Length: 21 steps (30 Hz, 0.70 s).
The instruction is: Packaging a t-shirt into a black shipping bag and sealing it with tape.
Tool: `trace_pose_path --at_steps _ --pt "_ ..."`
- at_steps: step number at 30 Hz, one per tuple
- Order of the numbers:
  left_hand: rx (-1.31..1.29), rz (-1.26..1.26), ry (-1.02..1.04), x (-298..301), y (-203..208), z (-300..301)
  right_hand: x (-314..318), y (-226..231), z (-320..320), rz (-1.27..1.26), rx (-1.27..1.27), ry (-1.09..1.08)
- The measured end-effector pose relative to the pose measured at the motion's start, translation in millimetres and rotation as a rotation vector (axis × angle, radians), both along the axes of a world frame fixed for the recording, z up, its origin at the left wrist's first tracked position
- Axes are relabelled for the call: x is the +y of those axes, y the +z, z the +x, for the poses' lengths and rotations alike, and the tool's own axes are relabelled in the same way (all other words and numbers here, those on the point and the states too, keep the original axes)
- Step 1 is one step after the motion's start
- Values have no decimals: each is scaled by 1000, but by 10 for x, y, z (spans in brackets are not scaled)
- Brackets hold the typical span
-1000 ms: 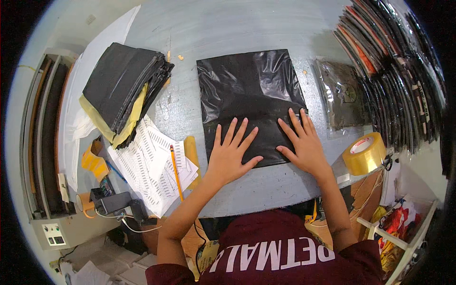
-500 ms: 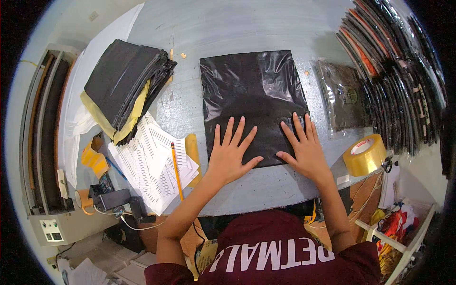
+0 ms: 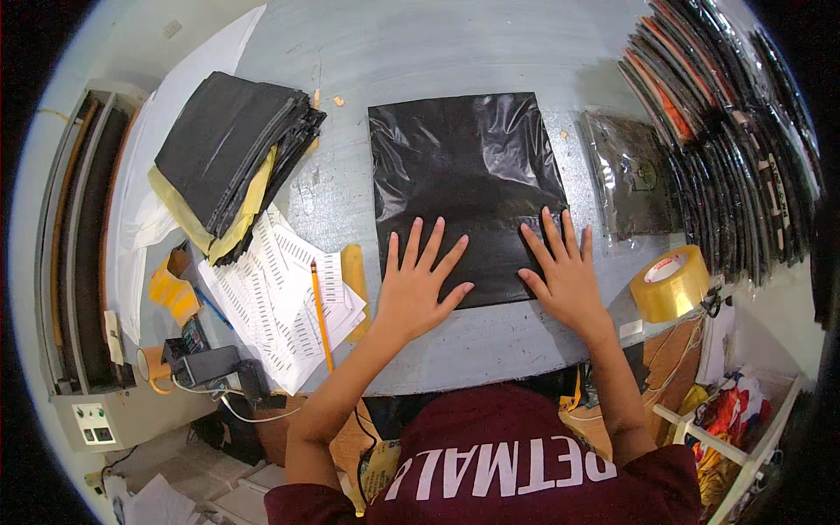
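Note:
A glossy black plastic sheet or bag lies flat on the grey table before me, with creases catching the light. Flat on its near left corner rests my left hand, fingers spread. My right hand lies on the near right part, its fingers apart as well. Neither hand grips anything. Whether the black piece is a single sheet or a closed bag cannot be told.
On the left, a stack of black folded pieces sits above printed papers with a pencil. At right are a tape roll, a clear-wrapped dark packet and a tall row of packed items.
My left hand has slid slightly left and my right hand slightly right, so they are a little farther apart. The black plastic stays nearly in place.

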<state>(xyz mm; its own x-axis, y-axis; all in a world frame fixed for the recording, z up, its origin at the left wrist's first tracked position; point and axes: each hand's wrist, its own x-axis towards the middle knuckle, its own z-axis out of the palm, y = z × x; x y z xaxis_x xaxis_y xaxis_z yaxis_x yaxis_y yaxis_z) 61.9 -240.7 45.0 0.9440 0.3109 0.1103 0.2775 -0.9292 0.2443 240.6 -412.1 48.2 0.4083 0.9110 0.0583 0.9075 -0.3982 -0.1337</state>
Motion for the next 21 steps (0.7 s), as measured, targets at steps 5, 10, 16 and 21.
trace_pose_path --at_steps 5,10,16,21 --pt "-5 0 24 -9 -14 -13 -17 15 29 10 31 11" --pt "-15 15 23 -10 -10 -15 -23 67 20 3 14 9" --pt "-17 17 28 -19 -23 -41 -4 54 18 4 4 26" --pt "-45 14 23 -21 -23 -47 -48 8 22 19 -11 21"
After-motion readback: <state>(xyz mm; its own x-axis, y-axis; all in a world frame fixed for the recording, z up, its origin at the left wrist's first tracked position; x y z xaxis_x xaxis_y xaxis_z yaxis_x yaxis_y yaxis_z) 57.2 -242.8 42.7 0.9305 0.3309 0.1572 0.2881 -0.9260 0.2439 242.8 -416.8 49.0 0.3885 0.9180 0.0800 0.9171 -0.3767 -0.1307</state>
